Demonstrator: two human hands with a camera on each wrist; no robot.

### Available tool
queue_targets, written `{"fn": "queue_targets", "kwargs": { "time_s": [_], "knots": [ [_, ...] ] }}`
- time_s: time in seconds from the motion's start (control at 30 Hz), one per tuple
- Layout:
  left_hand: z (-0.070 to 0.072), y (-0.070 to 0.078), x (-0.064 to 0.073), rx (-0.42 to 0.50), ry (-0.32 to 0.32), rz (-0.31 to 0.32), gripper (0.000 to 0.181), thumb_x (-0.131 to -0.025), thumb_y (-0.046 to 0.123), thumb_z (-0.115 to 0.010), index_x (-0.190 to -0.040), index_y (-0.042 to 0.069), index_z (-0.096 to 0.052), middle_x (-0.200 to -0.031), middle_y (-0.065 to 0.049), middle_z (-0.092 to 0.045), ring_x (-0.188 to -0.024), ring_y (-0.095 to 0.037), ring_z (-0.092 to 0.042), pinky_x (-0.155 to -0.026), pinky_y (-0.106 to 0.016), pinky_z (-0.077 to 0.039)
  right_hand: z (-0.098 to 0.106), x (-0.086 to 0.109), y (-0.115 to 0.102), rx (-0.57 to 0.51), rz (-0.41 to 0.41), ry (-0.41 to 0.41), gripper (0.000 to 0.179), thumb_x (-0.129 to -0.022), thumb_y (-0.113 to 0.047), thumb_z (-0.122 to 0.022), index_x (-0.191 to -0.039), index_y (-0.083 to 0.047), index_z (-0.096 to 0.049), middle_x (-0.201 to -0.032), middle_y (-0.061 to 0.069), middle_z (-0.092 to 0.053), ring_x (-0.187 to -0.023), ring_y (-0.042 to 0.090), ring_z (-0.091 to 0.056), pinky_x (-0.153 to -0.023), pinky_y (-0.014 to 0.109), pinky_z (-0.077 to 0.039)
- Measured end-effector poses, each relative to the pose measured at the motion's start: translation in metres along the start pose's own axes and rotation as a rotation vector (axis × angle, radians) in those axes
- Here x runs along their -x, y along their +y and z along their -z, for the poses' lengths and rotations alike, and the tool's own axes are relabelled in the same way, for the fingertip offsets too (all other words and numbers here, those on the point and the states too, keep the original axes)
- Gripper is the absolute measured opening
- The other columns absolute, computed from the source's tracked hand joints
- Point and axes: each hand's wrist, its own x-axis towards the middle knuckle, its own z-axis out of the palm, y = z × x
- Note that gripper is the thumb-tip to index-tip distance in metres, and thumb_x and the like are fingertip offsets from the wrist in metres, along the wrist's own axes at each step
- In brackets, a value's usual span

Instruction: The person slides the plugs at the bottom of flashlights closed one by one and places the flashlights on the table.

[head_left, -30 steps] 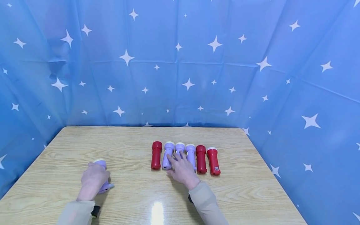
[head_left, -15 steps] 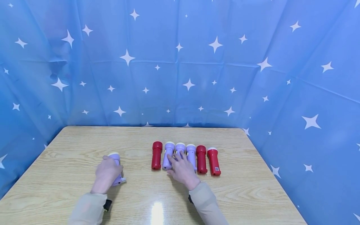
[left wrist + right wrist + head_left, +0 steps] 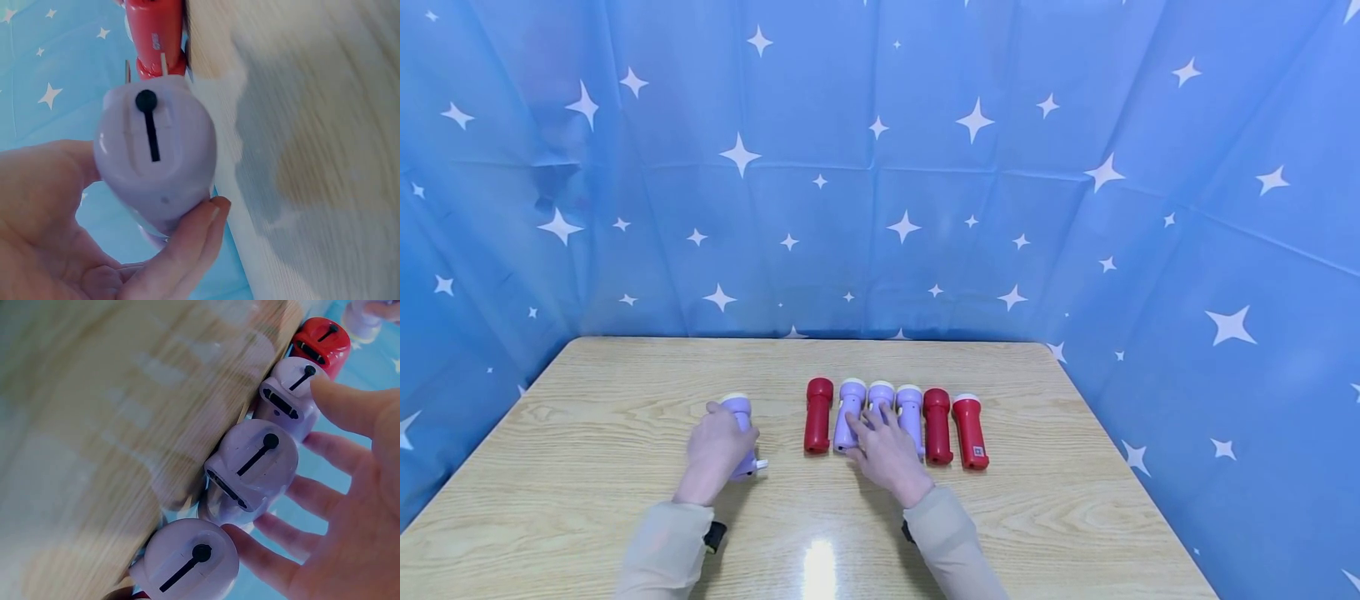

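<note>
My left hand grips a lavender flashlight, thumb on one side and fingers on the other. Two metal plug prongs stick out of its tail in the left wrist view, and its pale head points away from me. Three more lavender flashlights, left, middle and right, lie side by side. Over these spreads my right hand, its fingers extended and touching them. A dark red flashlight lies at the row's left end, between the lavender ones and my left hand.
Right of the lavender flashlights lie another dark red flashlight and a bright red one with a white rim and a square label. All rest on a wood-grain table. A blue star-patterned curtain stands behind and beside it.
My left hand has carried the lavender flashlight rightward and a little away from me, closer to the row. The right hand and the row of flashlights have stayed in place.
</note>
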Motion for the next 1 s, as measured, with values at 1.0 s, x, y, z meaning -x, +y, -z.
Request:
{"fn": "queue_targets", "kwargs": {
  "time_s": [1.0],
  "knots": [
    [-0.025,0.047,-0.01,0.199,0.028,-0.017,0.075,-0.082,0.037,-0.067,-0.121,-0.019,-0.038,-0.091,-0.03,-0.061,-0.075,-0.033,-0.061,-0.058,-0.037,-0.05,0.004,0.001,0.0,-0.05,-0.02,0.051,0.045,-0.089,-0.034,-0.064,-0.13,-0.017,-0.058,-0.133,0.019,-0.053,-0.127,0.041,-0.046,-0.098,0.058,-0.043]
  ]
}}
